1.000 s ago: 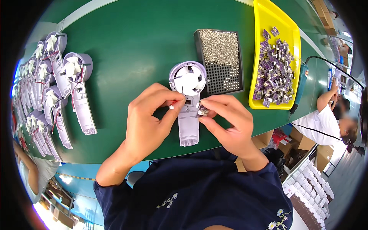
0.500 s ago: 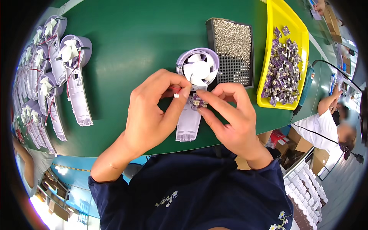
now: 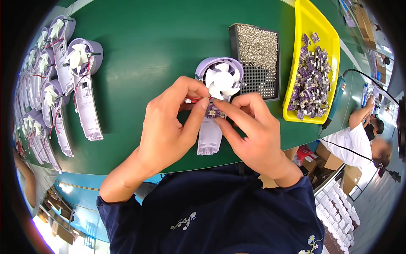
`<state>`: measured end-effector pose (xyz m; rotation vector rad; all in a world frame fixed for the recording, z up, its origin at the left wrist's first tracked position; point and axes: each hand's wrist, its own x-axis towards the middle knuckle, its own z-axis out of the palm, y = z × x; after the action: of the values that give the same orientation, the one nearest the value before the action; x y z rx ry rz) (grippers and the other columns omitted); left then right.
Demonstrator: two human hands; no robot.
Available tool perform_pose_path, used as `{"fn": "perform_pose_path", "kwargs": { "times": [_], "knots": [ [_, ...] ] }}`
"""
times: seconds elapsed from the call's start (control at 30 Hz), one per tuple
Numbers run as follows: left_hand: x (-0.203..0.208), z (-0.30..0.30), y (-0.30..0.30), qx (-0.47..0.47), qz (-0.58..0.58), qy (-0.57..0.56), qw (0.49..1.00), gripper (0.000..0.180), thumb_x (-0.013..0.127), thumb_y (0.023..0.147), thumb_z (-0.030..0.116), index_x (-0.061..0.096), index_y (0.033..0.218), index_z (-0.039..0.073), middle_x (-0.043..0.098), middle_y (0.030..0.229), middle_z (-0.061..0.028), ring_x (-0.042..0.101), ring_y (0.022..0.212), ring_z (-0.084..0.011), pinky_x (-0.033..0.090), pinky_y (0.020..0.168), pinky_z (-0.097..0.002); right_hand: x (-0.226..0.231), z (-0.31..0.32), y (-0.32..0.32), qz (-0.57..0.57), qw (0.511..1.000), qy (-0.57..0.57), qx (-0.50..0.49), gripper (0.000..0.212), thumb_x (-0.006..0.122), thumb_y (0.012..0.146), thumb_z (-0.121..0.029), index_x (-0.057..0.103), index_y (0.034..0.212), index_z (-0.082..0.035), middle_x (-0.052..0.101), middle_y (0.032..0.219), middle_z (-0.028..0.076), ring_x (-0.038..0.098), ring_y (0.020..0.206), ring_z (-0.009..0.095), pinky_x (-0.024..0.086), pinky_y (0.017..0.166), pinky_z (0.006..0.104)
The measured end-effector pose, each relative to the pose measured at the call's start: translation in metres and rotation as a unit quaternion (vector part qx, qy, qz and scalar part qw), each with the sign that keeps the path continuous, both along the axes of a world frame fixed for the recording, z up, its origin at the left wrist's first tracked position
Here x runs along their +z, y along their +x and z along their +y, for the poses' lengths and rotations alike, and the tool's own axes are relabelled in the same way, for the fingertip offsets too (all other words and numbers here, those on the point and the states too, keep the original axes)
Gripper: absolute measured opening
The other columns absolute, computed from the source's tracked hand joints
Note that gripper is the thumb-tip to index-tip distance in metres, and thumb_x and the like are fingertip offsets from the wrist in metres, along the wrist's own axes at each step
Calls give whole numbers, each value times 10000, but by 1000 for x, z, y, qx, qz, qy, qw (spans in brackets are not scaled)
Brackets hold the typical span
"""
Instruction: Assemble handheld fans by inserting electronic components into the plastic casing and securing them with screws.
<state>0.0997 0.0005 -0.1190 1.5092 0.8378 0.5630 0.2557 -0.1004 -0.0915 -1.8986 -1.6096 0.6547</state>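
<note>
The pale lilac handheld fan shell [image 3: 213, 110] lay on the green table [image 3: 160, 42], its round head with the white blades away from the person and its handle pointing back toward them. The left hand [image 3: 169, 127] pinched a thin red wire with a small white plug [image 3: 189, 100] between thumb and forefinger. The right hand [image 3: 253, 135] pressed a small purple circuit board [image 3: 215, 111] against the shell with thumb and forefinger (most of the board was hidden under those fingertips, so how it sat could not be made out). Beyond the fan stood a black tray of small silvery screws [image 3: 256, 57], and beside it a yellow bin of purple boards [image 3: 315, 72]. At the far left, a row of finished fan shells [image 3: 72, 84] bent away into the rim
</note>
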Motion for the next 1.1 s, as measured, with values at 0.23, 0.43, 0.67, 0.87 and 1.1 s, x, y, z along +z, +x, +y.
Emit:
{"fn": "perform_pose_path", "kwargs": {
  "times": [0.23, 0.43, 0.67, 0.87, 1.1],
  "knots": [
    [-2, 2, -4, -38, 11, 77, 996, 115, 644, 924, -39, 642, 1039, -31, 651, 934, -84, 641, 829, -120, 555, 790, -268, -4, 0, 0, -43, 998, 42, 9, 342, 812, 769, -8, 740, 1102, -39, 594, 835, 28, 604, 638, 148, 477, 545, 292],
    [-3, 7, -5, -80, 20, 138, 987, 267, 760, 770, -55, 695, 1022, 6, 636, 839, -99, 620, 708, -213, 523, 651, -294, -9, -3, 2, 4, 999, 51, -14, 362, 801, 760, -46, 740, 1116, -78, 612, 853, 21, 631, 664, 177, 503, 568, 309],
    [-14, 4, -2, -72, -21, 169, 983, 304, 813, 701, -100, 719, 970, 6, 628, 865, -79, 595, 740, -162, 491, 646, -265, -19, -11, 3, -10, 997, 73, -26, 261, 751, 830, -158, 719, 1080, -92, 570, 867, 4, 646, 684, 186, 523, 575, 323],
    [-11, 5, -8, -93, 29, 164, 982, 248, 791, 738, -122, 719, 951, -17, 571, 899, -61, 581, 787, -144, 502, 676, -243, -21, -14, 5, 1, 995, 99, -8, 265, 694, 879, -161, 675, 1125, -65, 561, 935, 41, 660, 797, 198, 538, 619, 360],
    [-14, 1, -12, -76, 8, 112, 991, 231, 779, 747, -146, 708, 937, -36, 534, 927, -58, 596, 814, -130, 560, 728, -240, 9, -116, 182, -117, 859, 235, -439, 384, 581, 1028, -225, 565, 1340, -2, 625, 1233, 134, 597, 1143, 224, 464, 997, 342]
  ]
}}
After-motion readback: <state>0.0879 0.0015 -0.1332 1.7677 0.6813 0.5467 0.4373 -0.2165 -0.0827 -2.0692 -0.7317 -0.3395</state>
